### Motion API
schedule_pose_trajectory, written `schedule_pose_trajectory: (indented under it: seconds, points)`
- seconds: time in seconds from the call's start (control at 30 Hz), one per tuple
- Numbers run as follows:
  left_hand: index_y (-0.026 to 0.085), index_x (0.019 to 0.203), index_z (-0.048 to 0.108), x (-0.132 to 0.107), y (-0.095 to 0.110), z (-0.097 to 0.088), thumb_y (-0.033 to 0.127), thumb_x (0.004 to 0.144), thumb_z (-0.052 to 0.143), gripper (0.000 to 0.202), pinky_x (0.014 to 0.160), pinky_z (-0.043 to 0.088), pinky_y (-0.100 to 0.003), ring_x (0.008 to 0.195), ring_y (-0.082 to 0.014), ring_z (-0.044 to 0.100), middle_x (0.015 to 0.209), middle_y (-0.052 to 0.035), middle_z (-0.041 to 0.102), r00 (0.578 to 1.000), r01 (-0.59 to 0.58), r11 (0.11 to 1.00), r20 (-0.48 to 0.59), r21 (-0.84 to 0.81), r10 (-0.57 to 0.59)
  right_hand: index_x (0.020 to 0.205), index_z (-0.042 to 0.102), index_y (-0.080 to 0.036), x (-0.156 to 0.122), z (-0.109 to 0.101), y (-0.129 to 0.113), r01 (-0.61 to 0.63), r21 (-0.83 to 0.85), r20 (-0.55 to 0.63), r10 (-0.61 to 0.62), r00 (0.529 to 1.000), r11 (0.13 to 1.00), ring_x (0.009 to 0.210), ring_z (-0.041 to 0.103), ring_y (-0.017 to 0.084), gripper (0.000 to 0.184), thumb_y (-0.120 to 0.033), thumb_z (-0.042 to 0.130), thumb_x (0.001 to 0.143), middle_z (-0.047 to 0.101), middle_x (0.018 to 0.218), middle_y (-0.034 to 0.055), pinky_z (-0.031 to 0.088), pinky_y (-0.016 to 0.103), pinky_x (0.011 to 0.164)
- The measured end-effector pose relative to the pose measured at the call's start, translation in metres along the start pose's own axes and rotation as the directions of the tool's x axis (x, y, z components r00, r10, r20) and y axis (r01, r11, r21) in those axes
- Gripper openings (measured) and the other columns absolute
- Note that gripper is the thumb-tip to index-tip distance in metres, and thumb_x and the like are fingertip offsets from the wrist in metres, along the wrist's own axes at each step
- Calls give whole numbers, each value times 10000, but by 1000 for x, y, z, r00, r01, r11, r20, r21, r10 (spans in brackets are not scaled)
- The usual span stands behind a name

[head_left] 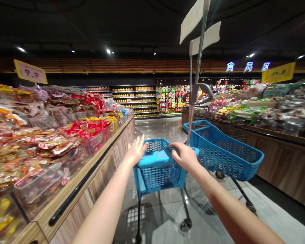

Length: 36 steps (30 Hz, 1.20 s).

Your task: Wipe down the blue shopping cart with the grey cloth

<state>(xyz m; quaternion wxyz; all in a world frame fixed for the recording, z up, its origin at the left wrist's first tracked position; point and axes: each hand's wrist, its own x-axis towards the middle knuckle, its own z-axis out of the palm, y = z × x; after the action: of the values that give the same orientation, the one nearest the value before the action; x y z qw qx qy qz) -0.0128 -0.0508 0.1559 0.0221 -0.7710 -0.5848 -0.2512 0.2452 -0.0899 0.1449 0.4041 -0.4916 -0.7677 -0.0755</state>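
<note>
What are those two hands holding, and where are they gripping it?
The right hand grips the handle bar of the blue shopping cart. The left hand rests open on the bar's left end, fingers spread, not gripping.

Ceiling (132, 20): dark, dotted with small recessed spotlights.
Floor (165, 210): pale grey glossy tiles that mirror the lights down the aisle.
Left display counter (101, 166): wood-panelled front with a black rail, clear bins on top heaped with packaged snacks.
Right display counter (282, 149): wood-panelled base, heaped with wrapped goods.
Back wall shelves (137, 98): lit rows of yellow packs, with green and red packets just to their right.
Wall band (117, 65): horizontal wooden slats above the shelves.
Signs: yellow price card (30, 72) at left, another yellow card (278, 72) at right, illuminated blue characters (248, 66) high on the far wall.
</note>
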Motion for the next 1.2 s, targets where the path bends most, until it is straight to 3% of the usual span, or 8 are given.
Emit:
schedule_pose_trajectory:
  seconds: [0.13, 0.23, 0.33, 0.5, 0.7, 0.93, 1.03, 1.2]
  points:
    - [220, 1544, 119, 1, -2, -1, 636, 947, 65, 730, 1146, 128, -590, 1475, -267, 125, 1595, -148, 149, 1000, 10, 1000, -12, 9, -10, 1135, 640, -218, -7, 8, -25, 213, 32, -6, -213, 977, 977, 1016, 620, 231, 334, -251, 565, 812, 674, 1119, 75, 473, 353, 912]
    - [240, 1541, 135, 2, -7, -1, 658, 939, 105, 734, 1135, 107, -626, 1472, -285, 137, 1591, -141, 168, 1000, 14, 999, 20, 48, -15, 1213, 589, -229, -14, 6, -9, 314, 82, 7, -315, 949, 946, 1112, 585, 231, 432, -204, 575, 782, 637, 1203, 77, 456, 379, 977]
    - [256, 1535, 167, 4, -15, -1, 667, 935, 113, 730, 1133, 107, -633, 1471, -281, 148, 1587, -123, 194, 999, 27, 1000, 32, 14, -28, 1233, 555, -229, -22, -6, 33, 222, 89, 34, -225, 974, 971, 1083, 604, 224, 423, -220, 544, 811, 638, 1185, 78, 479, 372, 944]
    - [226, 1519, 247, 6, -12, 1, 638, 940, 37, 740, 1163, 231, -464, 1461, -191, 197, 1571, -86, 264, 990, 132, 972, -14, -193, -137, 1169, 567, -218, -29, -18, 83, 23, 54, -26, -22, 999, 998, 1008, 628, 239, 359, -271, 523, 816, 652, 1138, 78, 488, 356, 890]
    - [213, 1524, 228, 2, 10, 2, 644, 938, 59, 746, 1165, 149, -564, 1474, -233, 128, 1585, -94, 199, 984, 174, 974, 4, -147, -176, 1099, 591, -205, -39, 11, 34, -143, 55, -333, 154, 930, 988, 995, 603, 274, 300, -277, 492, 826, 659, 1067, 96, 467, 414, 919]
    - [173, 1542, 129, -11, 13, -2, 694, 919, 122, 812, 1152, 60, -606, 1483, -268, 17, 1605, -145, 57, 997, 67, 998, -47, -14, -68, 1157, 581, -204, -46, 30, -18, 214, 43, -284, -194, 939, 976, 1175, 524, 277, 356, -208, 551, 802, 622, 1176, 105, 397, 456, 1055]
    - [208, 1544, 107, -13, 8, -4, 703, 914, 154, 803, 1144, 76, -620, 1483, -271, 13, 1608, -133, 5, 1000, -3, 999, -14, 48, 4, 1191, 565, -203, -45, 19, 5, 287, 28, -200, -276, 940, 958, 1170, 532, 267, 393, -171, 534, 801, 619, 1189, 106, 431, 448, 1022]
    - [226, 1544, 99, -11, 4, -6, 663, 936, 147, 751, 1145, 112, -613, 1481, -260, 53, 1609, -125, 32, 999, -24, 991, 49, 133, 18, 1121, 594, -218, -27, -15, 78, 100, -26, -60, -102, 993, 995, 939, 625, 234, 317, -195, 527, 812, 656, 1054, 81, 504, 377, 864]
